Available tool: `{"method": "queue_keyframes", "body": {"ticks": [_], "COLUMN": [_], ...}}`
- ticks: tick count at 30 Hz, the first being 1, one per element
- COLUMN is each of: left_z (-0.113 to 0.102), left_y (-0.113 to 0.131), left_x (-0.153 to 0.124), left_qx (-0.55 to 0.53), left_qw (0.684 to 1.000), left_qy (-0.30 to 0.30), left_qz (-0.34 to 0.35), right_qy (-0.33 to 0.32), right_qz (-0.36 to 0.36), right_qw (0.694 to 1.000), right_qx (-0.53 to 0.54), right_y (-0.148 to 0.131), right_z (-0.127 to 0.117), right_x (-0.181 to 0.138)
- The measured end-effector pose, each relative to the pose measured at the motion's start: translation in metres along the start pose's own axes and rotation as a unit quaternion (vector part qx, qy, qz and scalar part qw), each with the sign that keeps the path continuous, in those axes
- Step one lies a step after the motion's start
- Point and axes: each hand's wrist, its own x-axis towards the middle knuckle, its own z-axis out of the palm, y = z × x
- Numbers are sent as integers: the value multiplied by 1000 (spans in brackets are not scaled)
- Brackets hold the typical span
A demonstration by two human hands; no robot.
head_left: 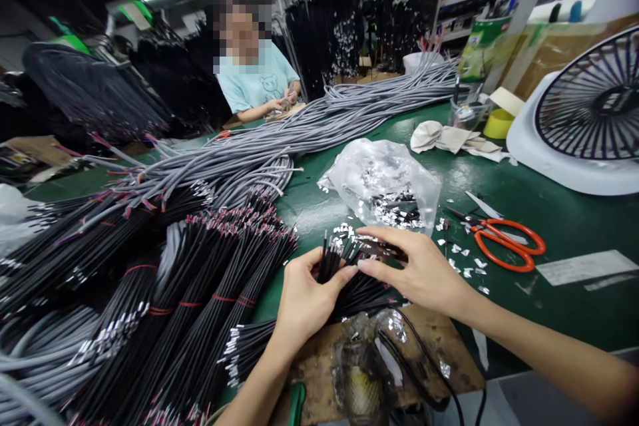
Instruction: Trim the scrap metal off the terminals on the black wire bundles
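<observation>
left hand clutches thin black silver-tipped cables; can't tell with right hand. a slack grip might spill 'em.

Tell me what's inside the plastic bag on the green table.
Inside the plastic bag are small silvery pieces and dark shapes; cloudy, crumpled plastic obscures the rest.
</observation>
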Motion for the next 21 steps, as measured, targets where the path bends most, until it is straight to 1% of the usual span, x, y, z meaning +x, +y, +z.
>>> {"method": "queue_keyframes", "body": {"ticks": [2,4,7,11,14,17,21], "left_z": [0,1,1,1,0,-1,-1], "left_y": [0,1,2,4,5,6,7], "left_x": [0,0,0,-2,-2,-3,-3], "left_qx": [-18,-45,-72,-71,-74,-77,-77], "left_qw": [1000,999,997,997,997,996,997], "left_qy": [17,25,16,11,22,30,24], "left_qz": [-2,-11,-31,-28,-23,-19,-17], "right_qy": [18,17,5,2,-9,-16,-24], "right_qz": [-11,-18,-22,-19,-12,-10,-17], "right_qw": [999,999,999,1000,1000,999,999], "right_qx": [32,36,27,21,14,29,46], "right_y": [-2,-5,-6,-5,-5,-4,-5], "right_z": [0,1,1,1,0,1,2], "right_x": [-1,-2,-4,-5,-5,-5,-5]}}
